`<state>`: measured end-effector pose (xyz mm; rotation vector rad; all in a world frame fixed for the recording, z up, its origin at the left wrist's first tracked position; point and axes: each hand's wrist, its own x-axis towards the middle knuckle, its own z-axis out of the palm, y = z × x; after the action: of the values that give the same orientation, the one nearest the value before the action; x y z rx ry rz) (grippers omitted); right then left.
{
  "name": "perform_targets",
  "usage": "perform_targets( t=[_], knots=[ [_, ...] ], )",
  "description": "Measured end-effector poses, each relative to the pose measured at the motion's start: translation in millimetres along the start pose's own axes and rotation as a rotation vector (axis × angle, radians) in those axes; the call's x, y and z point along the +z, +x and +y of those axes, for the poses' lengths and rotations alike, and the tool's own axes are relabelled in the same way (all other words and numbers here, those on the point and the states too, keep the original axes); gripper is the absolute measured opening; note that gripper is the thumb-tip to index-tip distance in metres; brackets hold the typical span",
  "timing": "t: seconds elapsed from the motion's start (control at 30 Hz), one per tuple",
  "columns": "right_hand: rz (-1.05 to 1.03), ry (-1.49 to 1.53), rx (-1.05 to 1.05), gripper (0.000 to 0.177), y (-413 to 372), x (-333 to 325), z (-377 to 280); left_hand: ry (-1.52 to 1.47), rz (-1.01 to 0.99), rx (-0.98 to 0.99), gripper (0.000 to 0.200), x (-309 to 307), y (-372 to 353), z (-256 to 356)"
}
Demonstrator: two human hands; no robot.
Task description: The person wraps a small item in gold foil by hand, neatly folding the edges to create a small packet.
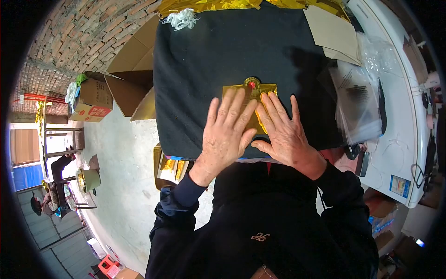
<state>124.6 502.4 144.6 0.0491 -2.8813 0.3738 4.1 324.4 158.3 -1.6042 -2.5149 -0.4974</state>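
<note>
Both hands lie flat on a gold foil sheet [234,89] that sits a little toward the near edge of the black-covered surface [195,69], about midway between its left and right edges. The left hand [227,137] comes in from the near left and the right hand [284,135] from the near right, so they meet in a shallow V over the sheet. Their fingers [232,104] are spread and extended, neither curled nor pinching; they grasp nothing and only rest palm-down on the foil. The sheet lies directly under the fingertips and runs on past them toward the far edge, where a strip shows bare with a round gold medallion [252,84], red at its centre, in the middle of it. That visible far edge runs left to right, parallel to the near edge of the surface. How far the sheet reaches back under the palms is hidden, so its long axis cannot be told for sure. Both hands cover it about equally, and the left forefinger reaches closest to the medallion. Clear plastic bags [360,107] lie at the right edge, well apart from the hands, with a cardboard sheet [332,32] at the far right corner. More gold foil [204,5] and a tuft of white thread [181,18] lie along the far edge.
</note>
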Motion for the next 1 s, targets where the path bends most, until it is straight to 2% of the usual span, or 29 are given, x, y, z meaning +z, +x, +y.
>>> perform_targets(
  t=[0.1, 0.5, 0.7, 0.73, 1.0],
  knots=[
    [-0.012, -0.017, 0.004, 0.094, -1, -1, 0, -0.088, -0.041, 0.043, 0.067, 2, -7, 9],
    [-0.036, 0.042, -0.016, 0.092, -2, -4, 4, -0.061, -0.037, 0.010, 0.072, 16, -14, 6],
    [-0.043, -0.069, -0.097, 0.074, -1, -24, 19, -0.027, -0.023, 0.017, 0.073, 15, -13, 7],
    [0.014, -0.107, -0.123, 0.064, 2, -27, 21, -0.021, -0.026, 0.018, 0.073, 15, -13, 7],
    [0.250, -0.150, -0.175, 0.044, 53, -13, 35, -0.020, -0.024, 0.026, 0.070, 16, -12, 7]
  ],
)
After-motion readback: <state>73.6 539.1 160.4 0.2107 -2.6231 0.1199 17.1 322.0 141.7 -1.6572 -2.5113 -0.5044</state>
